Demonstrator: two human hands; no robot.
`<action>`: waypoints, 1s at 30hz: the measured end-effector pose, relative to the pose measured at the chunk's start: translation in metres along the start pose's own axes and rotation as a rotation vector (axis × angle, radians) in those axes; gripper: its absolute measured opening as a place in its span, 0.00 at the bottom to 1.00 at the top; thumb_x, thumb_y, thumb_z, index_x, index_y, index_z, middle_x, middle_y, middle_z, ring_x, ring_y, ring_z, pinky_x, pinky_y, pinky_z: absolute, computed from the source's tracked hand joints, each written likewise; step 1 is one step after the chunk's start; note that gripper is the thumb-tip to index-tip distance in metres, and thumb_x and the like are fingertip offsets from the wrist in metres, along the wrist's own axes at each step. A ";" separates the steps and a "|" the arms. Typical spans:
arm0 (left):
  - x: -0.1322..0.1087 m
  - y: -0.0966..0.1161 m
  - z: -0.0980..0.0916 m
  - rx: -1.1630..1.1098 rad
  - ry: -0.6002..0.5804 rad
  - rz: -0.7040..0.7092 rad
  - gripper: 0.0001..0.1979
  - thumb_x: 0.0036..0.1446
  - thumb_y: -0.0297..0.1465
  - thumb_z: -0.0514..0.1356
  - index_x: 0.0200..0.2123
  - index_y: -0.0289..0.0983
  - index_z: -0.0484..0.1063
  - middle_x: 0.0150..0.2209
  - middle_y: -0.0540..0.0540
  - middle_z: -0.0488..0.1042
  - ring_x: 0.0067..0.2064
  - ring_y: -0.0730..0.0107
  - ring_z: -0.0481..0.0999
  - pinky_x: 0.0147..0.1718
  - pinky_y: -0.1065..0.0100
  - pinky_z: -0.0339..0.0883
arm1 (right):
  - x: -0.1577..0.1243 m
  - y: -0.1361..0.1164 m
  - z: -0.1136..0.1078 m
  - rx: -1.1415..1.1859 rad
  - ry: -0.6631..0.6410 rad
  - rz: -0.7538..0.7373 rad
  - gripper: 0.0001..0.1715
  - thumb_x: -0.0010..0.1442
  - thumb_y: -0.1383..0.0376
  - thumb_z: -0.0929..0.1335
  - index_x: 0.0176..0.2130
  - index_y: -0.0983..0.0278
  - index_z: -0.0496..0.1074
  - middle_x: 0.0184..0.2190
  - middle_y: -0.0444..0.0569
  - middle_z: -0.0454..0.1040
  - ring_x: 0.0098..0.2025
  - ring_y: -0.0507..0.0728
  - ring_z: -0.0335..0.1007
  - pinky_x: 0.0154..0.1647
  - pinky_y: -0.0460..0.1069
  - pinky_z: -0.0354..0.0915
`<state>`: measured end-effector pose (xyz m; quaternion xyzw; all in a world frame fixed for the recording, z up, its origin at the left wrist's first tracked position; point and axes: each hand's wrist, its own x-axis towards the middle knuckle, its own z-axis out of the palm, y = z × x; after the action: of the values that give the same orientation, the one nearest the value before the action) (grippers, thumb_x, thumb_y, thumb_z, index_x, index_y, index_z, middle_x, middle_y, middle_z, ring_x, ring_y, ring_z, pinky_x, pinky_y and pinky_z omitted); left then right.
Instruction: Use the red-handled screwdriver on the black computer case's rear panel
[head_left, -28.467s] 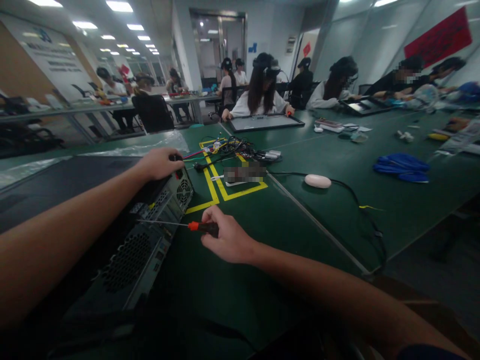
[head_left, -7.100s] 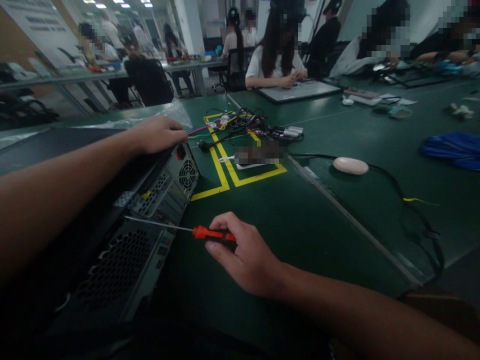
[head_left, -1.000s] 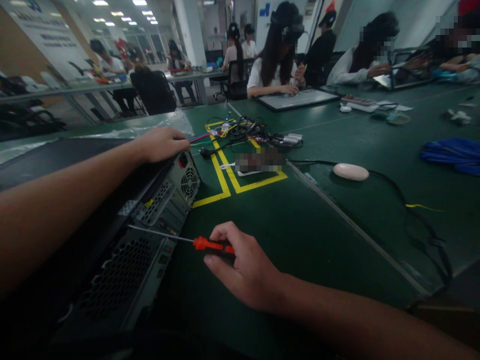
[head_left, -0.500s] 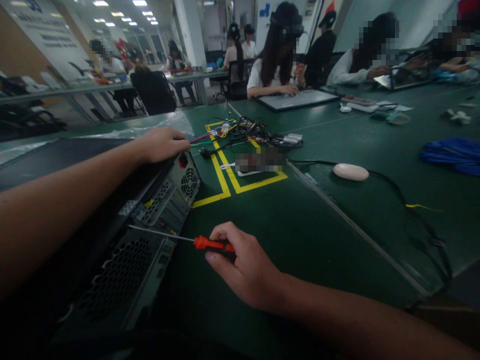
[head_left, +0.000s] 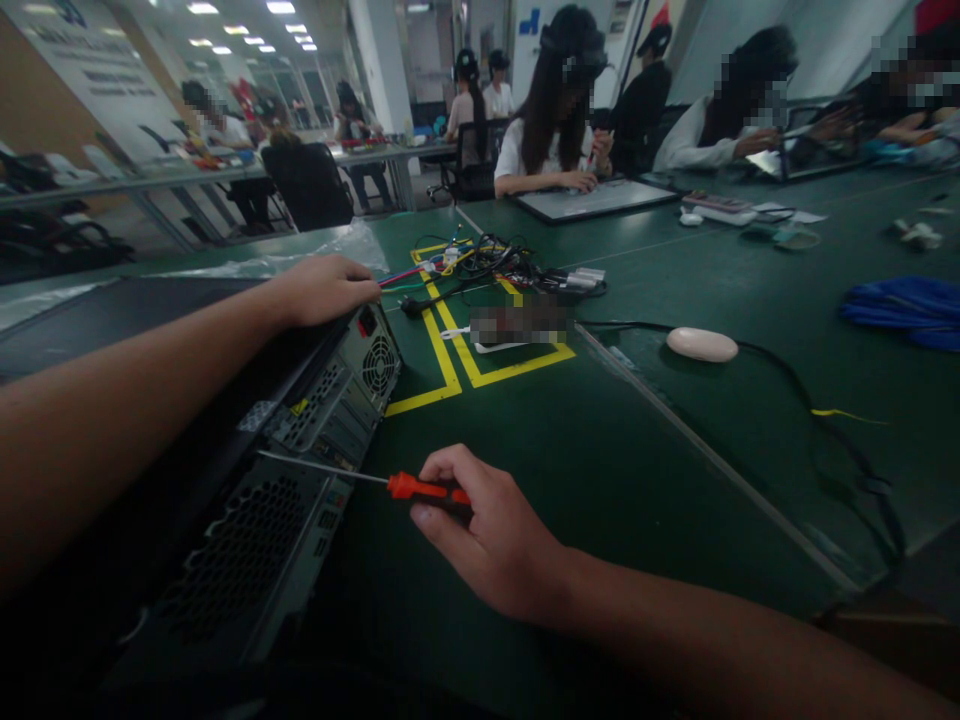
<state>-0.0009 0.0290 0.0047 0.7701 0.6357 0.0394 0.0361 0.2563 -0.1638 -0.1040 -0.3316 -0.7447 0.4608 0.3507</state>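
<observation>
A black desktop computer case (head_left: 187,305) lies at the left, its grey rear panel with a fan grille and ports turned toward the table's middle. My left hand (head_left: 330,288) rests on top of it near the far rear corner, fingers laid together over the edge, their tips partly hidden. In my right hand (head_left: 487,535) is a screwdriver (head_left: 409,487) with an orange and black handle, fingers closed round it. Its long shaft points left, and the tip meets the rear panel's upper edge, above a honeycomb vent. Whether a screw sits under the tip I cannot make out.
Beyond the case lies a tangle of cables (head_left: 499,262) by yellow tape lines (head_left: 517,370). A pale oval mouse-like object (head_left: 702,344) sits on a black cable. Farther right is a blue bundle (head_left: 904,312). Across the green table (head_left: 637,470) people work at flat panels.
</observation>
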 end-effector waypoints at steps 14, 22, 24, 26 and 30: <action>0.002 -0.001 0.002 0.026 0.007 0.014 0.29 0.58 0.47 0.51 0.46 0.37 0.85 0.45 0.37 0.83 0.47 0.43 0.79 0.52 0.52 0.71 | 0.000 0.000 0.000 0.016 -0.013 0.002 0.06 0.68 0.65 0.69 0.44 0.61 0.69 0.36 0.44 0.73 0.36 0.54 0.69 0.39 0.49 0.62; 0.001 0.000 0.002 0.029 0.007 0.004 0.28 0.58 0.46 0.51 0.46 0.37 0.85 0.45 0.36 0.82 0.47 0.43 0.79 0.51 0.52 0.71 | -0.001 0.001 0.002 0.012 0.004 -0.001 0.06 0.67 0.65 0.69 0.44 0.61 0.69 0.36 0.43 0.73 0.36 0.54 0.69 0.39 0.49 0.62; 0.001 0.000 0.002 0.032 0.011 0.011 0.28 0.58 0.46 0.51 0.45 0.37 0.85 0.45 0.36 0.82 0.48 0.43 0.79 0.51 0.52 0.71 | -0.001 0.001 0.001 0.019 0.004 0.003 0.05 0.67 0.65 0.69 0.44 0.61 0.69 0.36 0.43 0.73 0.35 0.54 0.69 0.38 0.49 0.62; 0.001 0.000 0.002 0.029 0.012 0.010 0.28 0.57 0.47 0.51 0.45 0.38 0.85 0.45 0.36 0.83 0.48 0.42 0.79 0.51 0.52 0.71 | -0.001 0.001 0.001 0.019 0.002 0.005 0.05 0.68 0.65 0.69 0.44 0.61 0.69 0.36 0.43 0.73 0.35 0.54 0.68 0.38 0.49 0.62; 0.002 0.000 0.002 0.031 0.008 0.001 0.28 0.57 0.47 0.51 0.45 0.38 0.85 0.45 0.37 0.83 0.47 0.43 0.79 0.51 0.53 0.71 | -0.001 0.001 0.001 0.015 -0.001 0.018 0.06 0.68 0.64 0.69 0.45 0.61 0.69 0.35 0.43 0.73 0.35 0.54 0.68 0.38 0.49 0.62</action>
<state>-0.0007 0.0307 0.0027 0.7708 0.6358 0.0325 0.0216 0.2560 -0.1650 -0.1055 -0.3353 -0.7386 0.4697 0.3486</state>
